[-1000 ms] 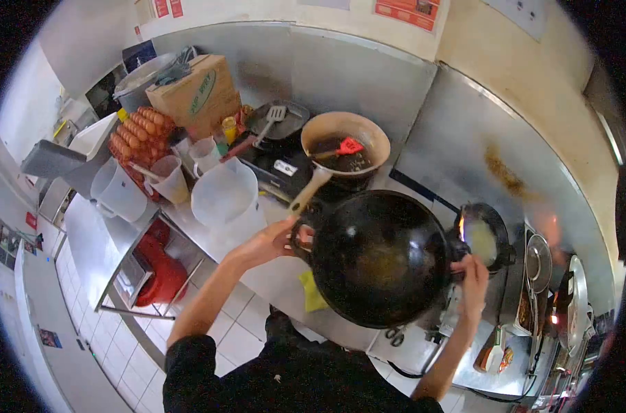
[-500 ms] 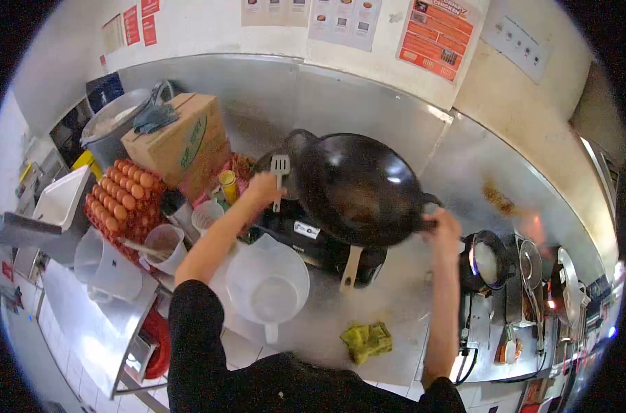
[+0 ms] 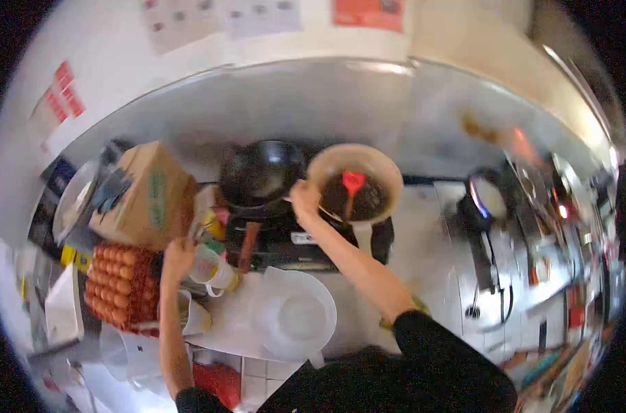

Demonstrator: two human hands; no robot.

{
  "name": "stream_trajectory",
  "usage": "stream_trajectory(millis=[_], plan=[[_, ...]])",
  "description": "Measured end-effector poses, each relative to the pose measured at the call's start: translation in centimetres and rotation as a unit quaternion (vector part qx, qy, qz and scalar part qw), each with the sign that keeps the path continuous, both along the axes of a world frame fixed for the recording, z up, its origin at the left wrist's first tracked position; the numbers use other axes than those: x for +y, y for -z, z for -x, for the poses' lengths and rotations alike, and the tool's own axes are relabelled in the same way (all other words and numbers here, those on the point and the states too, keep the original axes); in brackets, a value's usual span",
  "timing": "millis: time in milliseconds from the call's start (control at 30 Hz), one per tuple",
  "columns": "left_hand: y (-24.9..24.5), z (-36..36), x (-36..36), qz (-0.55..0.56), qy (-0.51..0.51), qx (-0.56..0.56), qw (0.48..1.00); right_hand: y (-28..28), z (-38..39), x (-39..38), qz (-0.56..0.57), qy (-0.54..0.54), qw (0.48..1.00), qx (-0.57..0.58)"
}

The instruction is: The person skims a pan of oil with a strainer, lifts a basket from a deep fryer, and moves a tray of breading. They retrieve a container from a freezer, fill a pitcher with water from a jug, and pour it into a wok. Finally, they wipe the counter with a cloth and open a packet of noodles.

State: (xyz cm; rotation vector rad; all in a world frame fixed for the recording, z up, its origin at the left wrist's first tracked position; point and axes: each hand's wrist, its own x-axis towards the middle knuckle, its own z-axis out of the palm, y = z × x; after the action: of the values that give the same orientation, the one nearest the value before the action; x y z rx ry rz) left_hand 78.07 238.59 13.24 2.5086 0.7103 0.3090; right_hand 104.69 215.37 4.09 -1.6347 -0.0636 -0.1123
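The black wok (image 3: 261, 175) sits at the back left of the black stove (image 3: 306, 251). At its right edge, my right hand (image 3: 305, 201) is closed on the wok's side. Just right of that hand is a beige pan (image 3: 389, 175) with dark contents and a red-headed spatula (image 3: 353, 182) in it. My left hand (image 3: 179, 256) is closed beside the cardboard box (image 3: 144, 199), left of a clear plastic jug (image 3: 204, 267). A thin greyish thing rises from its fingers, too blurred to name.
A tray of brown eggs (image 3: 112, 283) stands at the left. A large translucent jug (image 3: 296, 313) is in front of the stove. A smaller pan (image 3: 491, 198) and other cookware are at the right. A yellow-green cloth (image 3: 418, 306) lies partly behind my right arm.
The wok has come down from its raised, tilted position, revealing the beige pan. My left hand has moved left, away from the wok. The view has shifted.
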Motion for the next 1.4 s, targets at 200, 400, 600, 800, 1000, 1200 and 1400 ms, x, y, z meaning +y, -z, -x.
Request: stream_trajectory(millis=[200,400,600,800,1000,1200,1400], plan=[[-2.8,-2.7,-4.8,-0.090,0.047,-0.009,0.995,-0.2,2.2,1.0,0.098,0.063,0.993,0.033],[-0.6,-9.7,-6.2,0.106,0.081,0.100,0.986,-10.9,16.0,-12.6,-0.094,-0.181,0.978,-0.039],[-7.5,-4.9,-19.0,-0.074,0.262,-0.083,0.959,-4.7,27.5,-39.1,0.264,0.126,0.949,-0.119],[-1.0,3.7,-46.7,0.179,0.519,-0.022,0.835,12.2,24.4,-60.5,0.544,0.287,0.784,0.089],[23.7,-1.1,-58.2,-0.159,0.487,0.034,0.858,16.6,21.0,-66.8,0.557,0.224,0.786,0.150],[28.1,-16.4,-61.4,-0.114,0.263,0.102,0.953,15.1,22.1,-70.5,0.423,0.150,0.874,0.183],[26.1,-12.7,-70.5,-0.286,0.413,-0.087,0.860,11.5,30.1,-75.2,0.251,0.120,0.945,0.174]])
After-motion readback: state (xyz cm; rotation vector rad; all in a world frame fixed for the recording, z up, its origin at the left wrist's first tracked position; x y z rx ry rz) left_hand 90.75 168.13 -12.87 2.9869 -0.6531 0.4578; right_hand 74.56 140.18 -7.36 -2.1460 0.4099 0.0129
